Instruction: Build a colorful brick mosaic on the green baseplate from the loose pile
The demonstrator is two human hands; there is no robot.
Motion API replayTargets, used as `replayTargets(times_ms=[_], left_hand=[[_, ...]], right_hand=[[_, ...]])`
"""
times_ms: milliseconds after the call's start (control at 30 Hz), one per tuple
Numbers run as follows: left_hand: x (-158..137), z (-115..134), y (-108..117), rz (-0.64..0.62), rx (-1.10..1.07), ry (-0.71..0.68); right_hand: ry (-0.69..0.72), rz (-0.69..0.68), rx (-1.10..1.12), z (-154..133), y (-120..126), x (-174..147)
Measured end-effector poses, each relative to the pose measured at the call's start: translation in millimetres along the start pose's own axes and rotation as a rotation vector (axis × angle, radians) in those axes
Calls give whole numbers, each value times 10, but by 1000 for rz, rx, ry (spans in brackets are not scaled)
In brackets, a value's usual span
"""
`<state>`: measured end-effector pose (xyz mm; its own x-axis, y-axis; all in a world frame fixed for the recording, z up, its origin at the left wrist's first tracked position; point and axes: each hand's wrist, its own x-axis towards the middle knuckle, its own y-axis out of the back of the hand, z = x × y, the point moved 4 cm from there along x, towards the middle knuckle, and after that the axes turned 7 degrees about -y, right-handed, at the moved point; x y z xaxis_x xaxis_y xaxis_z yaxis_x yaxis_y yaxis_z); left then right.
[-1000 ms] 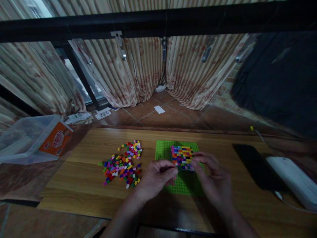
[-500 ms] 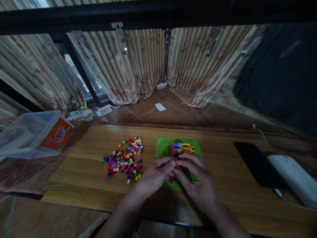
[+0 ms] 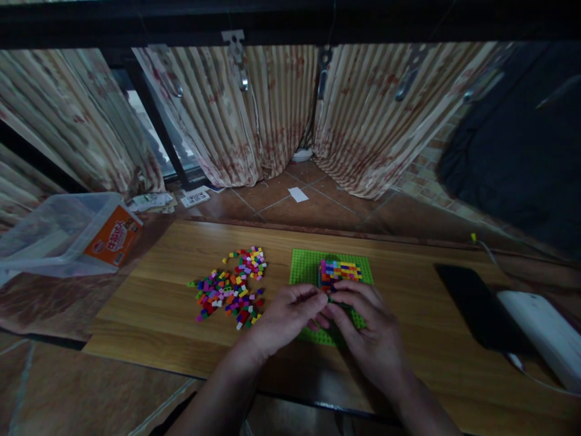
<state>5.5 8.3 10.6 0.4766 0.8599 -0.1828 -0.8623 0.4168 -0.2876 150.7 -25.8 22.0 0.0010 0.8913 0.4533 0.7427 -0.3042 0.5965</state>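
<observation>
Over the front part of a green studded baseplate (image 3: 297, 263), my two hands meet fingertip to fingertip. My left hand (image 3: 290, 315) is closed in a pinch; whatever lies between its thumb and finger is hidden. My right hand (image 3: 367, 324) pinches a small green toy brick (image 3: 330, 298), only a sliver of which shows. Just beyond the fingers, a block built of many coloured bricks (image 3: 342, 270) stands on the baseplate, its near side partly covered by my right hand. To the left, loose coloured bricks (image 3: 227, 290) lie spread on the wooden table.
A clear plastic bin (image 3: 63, 236) with an orange label is beyond the left end of the table (image 3: 149, 303). At the right lie a black phone-like slab (image 3: 476, 309) and a white device (image 3: 540, 327) with a cable. Curtains (image 3: 281, 115) hang behind.
The whole view has shifted slightly, so most things sit a little further right. My hands stay pinched together over the baseplate, with only small finger movement.
</observation>
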Motion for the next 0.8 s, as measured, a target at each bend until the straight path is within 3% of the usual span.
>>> replayTargets(times_ms=[200, 467, 800], left_hand=[[7, 0, -20, -9, -53, 6], [7, -103, -27, 17, -213, 48], [63, -72, 108, 122, 168, -72]], right_hand=[[57, -12, 8, -28, 6, -11], [16, -54, 103, -35, 31, -9], [-94, 27, 7, 350, 199, 47]])
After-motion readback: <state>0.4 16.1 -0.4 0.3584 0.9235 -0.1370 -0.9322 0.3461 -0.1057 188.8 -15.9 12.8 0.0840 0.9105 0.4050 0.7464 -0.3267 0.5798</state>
